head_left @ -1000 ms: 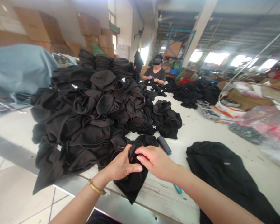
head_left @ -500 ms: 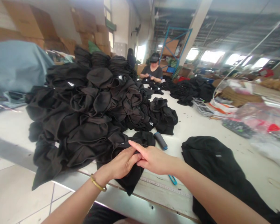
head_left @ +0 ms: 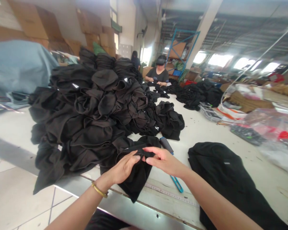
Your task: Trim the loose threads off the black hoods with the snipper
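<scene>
Left hand [head_left: 123, 167], right hand [head_left: 165, 161], close together

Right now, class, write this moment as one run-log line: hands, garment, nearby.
left hand: holds black garment | right hand: touches garment | nearby: black pile, dark roller

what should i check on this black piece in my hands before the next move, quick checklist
1. Left hand on black garment: ok, fingers are on the cloth.
2. Right hand grip: cannot tell, fingertips are at the folded edge but a pinch isn't clear.
3. Hanging end of the garment: cannot tell if it touches the table.
4. Pile: not ok, its front corner droops past the table edge.
5. Dark roll: ok, it lies beside the right hand, apart from it.
6. Tape measure: ok, it lies uncovered along the table's front.
</scene>
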The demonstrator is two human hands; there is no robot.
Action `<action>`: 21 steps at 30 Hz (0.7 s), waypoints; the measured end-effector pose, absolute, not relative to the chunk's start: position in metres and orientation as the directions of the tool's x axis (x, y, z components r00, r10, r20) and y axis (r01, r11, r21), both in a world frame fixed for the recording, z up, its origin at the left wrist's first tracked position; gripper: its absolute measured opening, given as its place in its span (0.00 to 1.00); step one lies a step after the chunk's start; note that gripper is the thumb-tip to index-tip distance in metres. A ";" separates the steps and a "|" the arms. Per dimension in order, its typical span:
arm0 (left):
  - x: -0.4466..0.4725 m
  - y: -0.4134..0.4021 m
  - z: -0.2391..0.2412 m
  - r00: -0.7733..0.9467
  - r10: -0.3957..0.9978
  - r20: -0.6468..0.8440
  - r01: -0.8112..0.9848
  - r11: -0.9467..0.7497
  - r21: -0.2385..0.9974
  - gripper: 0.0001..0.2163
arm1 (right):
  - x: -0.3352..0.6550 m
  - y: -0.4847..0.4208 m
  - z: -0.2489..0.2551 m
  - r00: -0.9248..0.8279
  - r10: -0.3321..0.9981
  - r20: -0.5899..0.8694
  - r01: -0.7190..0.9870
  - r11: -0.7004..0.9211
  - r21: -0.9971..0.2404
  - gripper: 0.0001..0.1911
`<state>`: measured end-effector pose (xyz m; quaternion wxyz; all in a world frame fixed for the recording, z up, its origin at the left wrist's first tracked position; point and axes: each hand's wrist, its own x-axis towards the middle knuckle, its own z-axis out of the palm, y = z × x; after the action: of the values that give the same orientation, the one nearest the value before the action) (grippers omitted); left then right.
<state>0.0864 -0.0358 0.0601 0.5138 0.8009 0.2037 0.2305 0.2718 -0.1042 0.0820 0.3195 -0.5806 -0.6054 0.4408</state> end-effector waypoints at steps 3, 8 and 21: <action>0.090 -0.036 0.054 0.814 0.560 0.154 0.058 -0.342 0.938 0.19 | 0.264 -0.101 0.072 -0.069 0.995 -0.069 0.310 -0.045 -0.950 0.15; 0.095 -0.036 0.042 0.659 0.752 0.029 0.169 -0.186 0.968 0.13 | 0.257 -0.101 0.057 0.035 0.998 -0.057 0.192 -0.062 -0.979 0.09; 0.105 -0.043 0.029 0.442 0.893 0.091 0.089 -0.145 0.985 0.13 | 0.257 -0.112 0.067 0.178 0.984 -0.028 0.373 -0.094 -0.923 0.09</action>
<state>0.1048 -0.0433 0.0286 0.5369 0.6576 0.3732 0.3742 0.2574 -0.1116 0.0673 0.4183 -0.6433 -0.5273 0.3648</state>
